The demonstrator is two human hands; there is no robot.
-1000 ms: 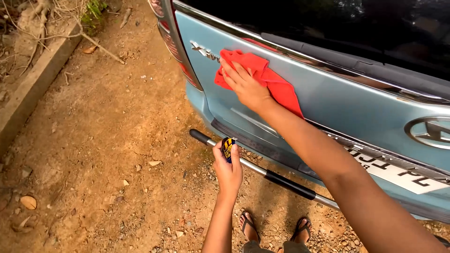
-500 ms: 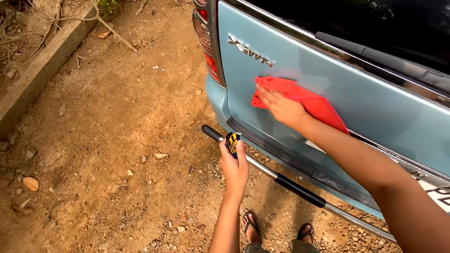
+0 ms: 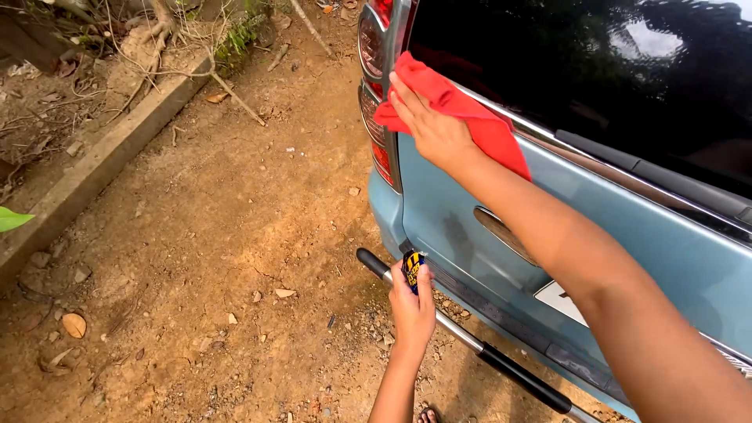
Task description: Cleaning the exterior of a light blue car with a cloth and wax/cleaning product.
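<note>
The pale blue car [image 3: 627,251] fills the right of the view, its rear hatch facing the person, with a dark rear window [image 3: 595,86] across the top that mirrors trees and sky; left of it spreads the bare dirt ground [image 3: 204,235], scattered with small stones and dry leaves, edged at the upper left by a concrete kerb [image 3: 102,160] with roots and twigs behind it; a chrome bumper bar [image 3: 470,341] with black sleeves runs low behind the car, slanting toward the lower right; the tail lamp [image 3: 377,86] stands upright at the hatch's left corner, red and clear sections stacked; the right hand [image 3: 431,129] presses flat, fingers spread, on a red cloth [image 3: 462,117], which lies against the top of the hatch just below the glass and overlaps the tail lamp's edge; a chrome hatch handle [image 3: 501,233] sits below the forearm; the left hand [image 3: 413,309] is lower and nearer the ground, just in front of the bar, its grip clamped round a small blue and yellow can [image 3: 410,266] held upright, the thumb laid along its side
</note>
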